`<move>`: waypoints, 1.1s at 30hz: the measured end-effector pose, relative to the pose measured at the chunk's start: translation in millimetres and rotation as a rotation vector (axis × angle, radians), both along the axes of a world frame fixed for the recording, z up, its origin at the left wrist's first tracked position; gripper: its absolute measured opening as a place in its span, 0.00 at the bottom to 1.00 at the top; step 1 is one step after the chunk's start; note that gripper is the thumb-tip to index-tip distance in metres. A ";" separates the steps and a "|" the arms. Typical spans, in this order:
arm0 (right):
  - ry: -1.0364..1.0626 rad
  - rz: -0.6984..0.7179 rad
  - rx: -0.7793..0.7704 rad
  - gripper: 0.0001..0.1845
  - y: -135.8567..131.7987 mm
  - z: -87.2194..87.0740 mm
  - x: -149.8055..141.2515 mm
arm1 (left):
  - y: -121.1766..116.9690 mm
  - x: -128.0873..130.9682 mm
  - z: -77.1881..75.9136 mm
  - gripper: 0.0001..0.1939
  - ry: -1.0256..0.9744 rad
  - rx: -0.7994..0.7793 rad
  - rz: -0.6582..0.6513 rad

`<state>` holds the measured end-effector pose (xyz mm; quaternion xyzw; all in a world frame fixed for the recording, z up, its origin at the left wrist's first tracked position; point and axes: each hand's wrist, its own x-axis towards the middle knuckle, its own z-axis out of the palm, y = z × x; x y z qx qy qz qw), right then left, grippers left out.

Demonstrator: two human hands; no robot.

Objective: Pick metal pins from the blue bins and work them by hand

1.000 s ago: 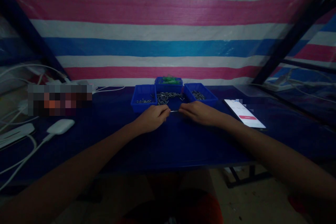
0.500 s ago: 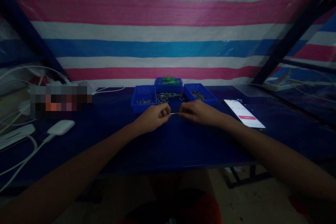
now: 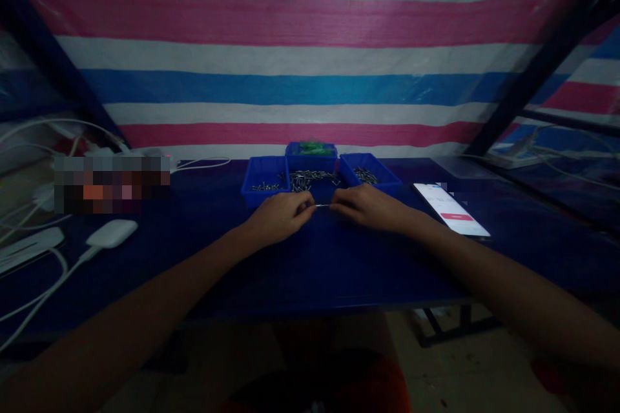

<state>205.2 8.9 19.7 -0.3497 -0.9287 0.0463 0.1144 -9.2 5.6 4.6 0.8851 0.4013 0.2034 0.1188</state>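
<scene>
My left hand [image 3: 279, 215] and my right hand [image 3: 369, 205] rest on the dark blue table [image 3: 310, 258], fingertips nearly meeting. Both are closed in a pinch on a thin metal pin [image 3: 321, 206] stretched between them. Just behind the hands lies a loose heap of small metal pins [image 3: 312, 179]. A blue tray on the left [image 3: 264, 179] and a blue tray on the right [image 3: 371, 174] each hold a few metal parts. A third blue tray at the back [image 3: 310, 153] holds green pieces.
A lit phone [image 3: 450, 208] lies on the table to the right. White chargers and cables [image 3: 97, 239] crowd the left side. A striped tarp [image 3: 300, 45] hangs behind the table. Dark frame posts slant at both sides.
Both hands stay pinched on the pin; they dipped slightly half a second ago and are back up a little now. Nothing else has moved.
</scene>
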 end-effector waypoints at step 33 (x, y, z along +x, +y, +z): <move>0.076 0.008 0.187 0.14 2.3 14.1 8.8 | 8.2 2.5 -5.3 0.17 -0.311 -0.508 0.043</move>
